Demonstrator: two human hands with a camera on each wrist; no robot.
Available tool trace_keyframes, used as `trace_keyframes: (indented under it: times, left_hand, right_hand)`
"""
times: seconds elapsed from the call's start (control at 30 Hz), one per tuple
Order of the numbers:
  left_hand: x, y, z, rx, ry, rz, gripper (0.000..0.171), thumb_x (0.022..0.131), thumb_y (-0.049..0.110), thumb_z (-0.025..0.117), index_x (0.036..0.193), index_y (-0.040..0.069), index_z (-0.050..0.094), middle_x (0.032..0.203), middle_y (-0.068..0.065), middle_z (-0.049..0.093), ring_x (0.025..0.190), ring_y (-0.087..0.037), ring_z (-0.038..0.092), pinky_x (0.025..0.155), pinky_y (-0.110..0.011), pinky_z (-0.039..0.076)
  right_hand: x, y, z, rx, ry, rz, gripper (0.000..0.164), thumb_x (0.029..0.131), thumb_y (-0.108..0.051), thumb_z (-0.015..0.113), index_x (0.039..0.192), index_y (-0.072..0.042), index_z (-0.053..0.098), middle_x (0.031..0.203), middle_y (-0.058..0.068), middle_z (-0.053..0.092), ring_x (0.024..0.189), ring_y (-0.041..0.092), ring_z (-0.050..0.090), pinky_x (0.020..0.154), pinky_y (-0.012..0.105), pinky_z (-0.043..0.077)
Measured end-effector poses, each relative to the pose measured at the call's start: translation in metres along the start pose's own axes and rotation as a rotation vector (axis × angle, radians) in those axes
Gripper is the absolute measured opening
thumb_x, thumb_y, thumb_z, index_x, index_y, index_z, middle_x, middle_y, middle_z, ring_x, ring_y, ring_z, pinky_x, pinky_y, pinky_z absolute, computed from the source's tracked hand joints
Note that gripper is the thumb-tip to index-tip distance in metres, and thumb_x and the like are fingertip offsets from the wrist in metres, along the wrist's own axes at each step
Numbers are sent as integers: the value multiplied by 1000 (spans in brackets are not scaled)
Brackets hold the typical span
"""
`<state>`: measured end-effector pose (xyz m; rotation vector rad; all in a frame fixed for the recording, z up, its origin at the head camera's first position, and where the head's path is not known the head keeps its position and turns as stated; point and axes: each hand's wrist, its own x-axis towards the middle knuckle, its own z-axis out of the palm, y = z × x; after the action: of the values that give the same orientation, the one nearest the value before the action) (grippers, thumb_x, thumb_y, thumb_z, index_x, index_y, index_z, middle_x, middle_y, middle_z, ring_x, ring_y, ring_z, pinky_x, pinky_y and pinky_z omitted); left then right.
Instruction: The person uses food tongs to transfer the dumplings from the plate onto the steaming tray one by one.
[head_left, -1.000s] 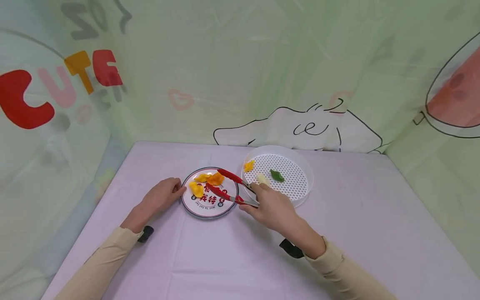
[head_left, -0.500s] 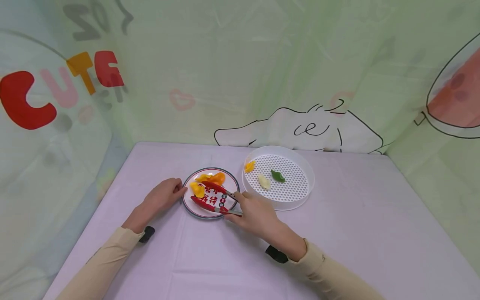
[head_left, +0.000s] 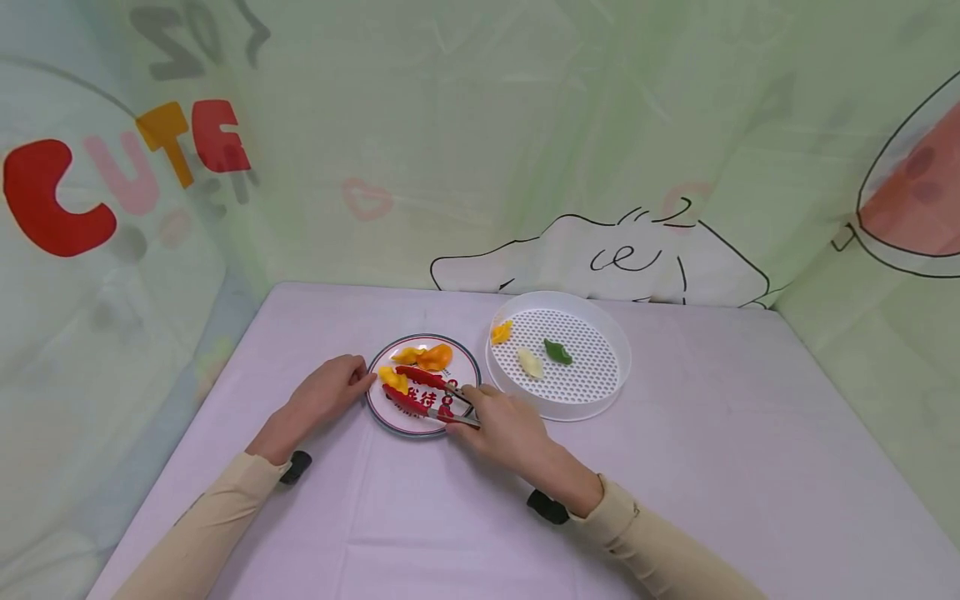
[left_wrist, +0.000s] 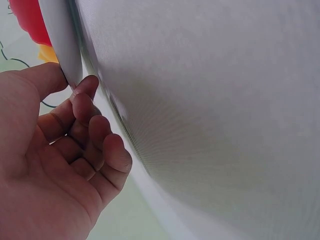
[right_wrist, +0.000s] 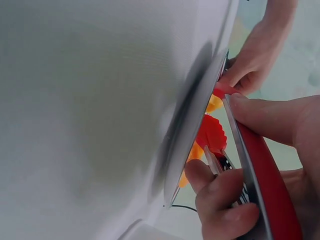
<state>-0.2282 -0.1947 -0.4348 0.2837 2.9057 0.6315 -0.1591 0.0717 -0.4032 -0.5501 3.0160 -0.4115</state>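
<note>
My right hand (head_left: pixel 517 435) grips a pair of red-tipped tongs (head_left: pixel 422 377), thumb on one arm and fingers on the other. Their tips reach over a round patterned plate (head_left: pixel 387 413) and lie on either side of a yellow dumpling-shaped piece (head_left: pixel 391 379) at its left. Behind that, a second yellow piece (head_left: pixel 407 356) and an orange one (head_left: pixel 437 357) lie together on the plate. My left hand (left_wrist: pixel 60 135) pinches the plate's left rim, thumb on top, fingers curled at the edge. In the right wrist view the plate (right_wrist: pixel 187 135) appears edge-on beyond the tongs.
Right of the plate stands a white round steamer tray (head_left: pixel 562 411) with a perforated base. It holds a green piece (head_left: pixel 557 351), a pale one (head_left: pixel 529 363) and a yellow one (head_left: pixel 501 332). Printed curtains (head_left: pixel 480 125) rise behind the lilac-white tablecloth (head_left: pixel 675 400).
My right hand has moved left and toward me with the tongs, whose tips went from the plate's right part to the left yellow piece. The left hand stays at the rim.
</note>
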Motion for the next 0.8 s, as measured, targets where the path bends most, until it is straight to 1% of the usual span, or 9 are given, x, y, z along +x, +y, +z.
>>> trace_keyframes:
  times: [0.07, 0.33, 0.57, 0.8]
  left_hand:
    - [1, -1, 1, 2, -1, -1, 23, 89, 33, 58, 87, 11, 55, 70, -3, 50, 66, -16, 46, 58, -25, 38]
    - [4, -6, 4, 5, 3, 14, 22, 89, 33, 57, 86, 11, 56, 70, -2, 49, 65, -15, 46, 58, -26, 37]
    - [6, -9, 6, 6, 25, 42, 22, 89, 33, 57, 84, 12, 55, 68, -2, 48, 63, -15, 45, 57, -26, 35]
    - [5, -8, 6, 1, 35, 51, 21, 90, 31, 56, 82, 11, 55, 69, -1, 48, 63, -14, 45, 56, -26, 34]
  right_hand:
    - [0, 1, 0, 5, 9, -3, 55, 78, -48, 66, 121, -16, 57, 101, 1, 63, 71, 13, 48, 57, 23, 37]
    - [-4, 5, 0, 19, 24, -5, 50, 78, -48, 67, 117, -17, 59, 80, -5, 56, 63, 12, 45, 51, 22, 35]
    - [-12, 11, -8, 28, 59, 13, 53, 76, -49, 69, 119, -20, 58, 77, -9, 53, 67, 9, 46, 52, 21, 37]
    - [-21, 21, -23, 40, 97, 42, 55, 75, -52, 68, 119, -20, 58, 72, -9, 51, 61, 10, 45, 49, 23, 37]
